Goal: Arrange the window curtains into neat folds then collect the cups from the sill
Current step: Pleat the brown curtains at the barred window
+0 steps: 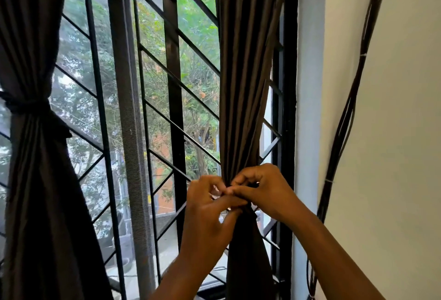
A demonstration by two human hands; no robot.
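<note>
We pinch at the gathered waist of the dark brown pleated fabric curtain (241, 84) on the right of the window. Our right hand (262, 189) curls its thumb and forefinger together against the bunched cloth, and our left hand (210, 213) meets it from the other side, fingers bent and fingertips pressed to the same spot. What exactly sits between the fingertips, a tie or just fabric, we cannot tell; something pale glints there.

To do this step well, we judge that the pleats should be held flat and stacked while the binding is drawn snug, with one hand holding the bundle so the folds do not slip apart.

Both wrists rise from below the curtain waist, forearms angled up and inward, knuckles toward us.

Left of this curtain, beyond the black metal window grille (171, 80), hangs the matching dark brown curtain (35, 156), already cinched by a dark cord tie (26, 106). Right of our curtain, black cables (350, 108) run along the white wall (393, 132). No cups show here.
</note>
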